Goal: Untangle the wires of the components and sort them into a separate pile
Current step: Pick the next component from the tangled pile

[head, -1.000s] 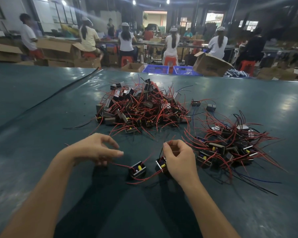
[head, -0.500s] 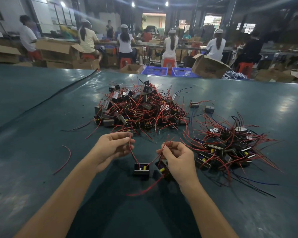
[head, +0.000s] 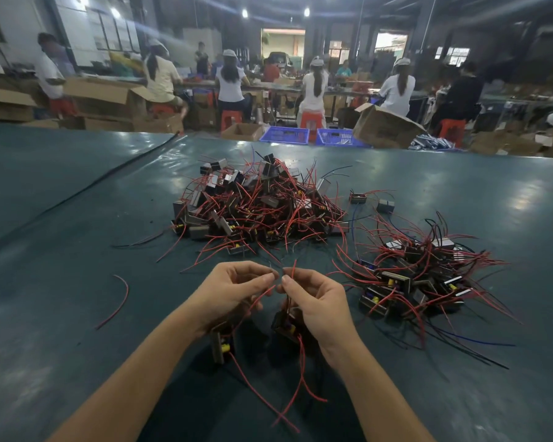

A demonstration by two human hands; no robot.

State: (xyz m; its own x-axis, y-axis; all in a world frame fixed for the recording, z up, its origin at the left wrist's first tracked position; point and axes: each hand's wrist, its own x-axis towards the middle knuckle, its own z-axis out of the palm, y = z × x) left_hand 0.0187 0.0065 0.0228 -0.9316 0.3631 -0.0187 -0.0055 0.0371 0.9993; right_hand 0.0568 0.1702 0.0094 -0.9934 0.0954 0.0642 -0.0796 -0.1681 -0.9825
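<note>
Wires (head: 259, 298) from two components are what I am picking apart, just above the table (head: 77, 362) in front of me. Far to my left a loose wire (head: 122, 295) is lying by itself, well apart from everything else. My left hand (head: 233, 291) is pinching a wire end between thumb and forefinger, and the left component (head: 221, 344) is hanging below it, under my wrist. My right hand (head: 316, 304) is pinching another red wire at its fingertips, almost touching the left ones, with the right component (head: 284, 325) dangling beneath the palm. Long red leads are trailing down from both and crossing near me.

Behind my hands the tangled heap (head: 256, 205) is sitting mid-table, and the sorted pile (head: 422, 282) is lying near my right hand.

I am judging this to be the untangling step for this pair, with most of the heap waiting. Next I am expecting to draw the hands apart gently, watching where the leads cross, then set each freed piece on the right-hand pile.
</note>
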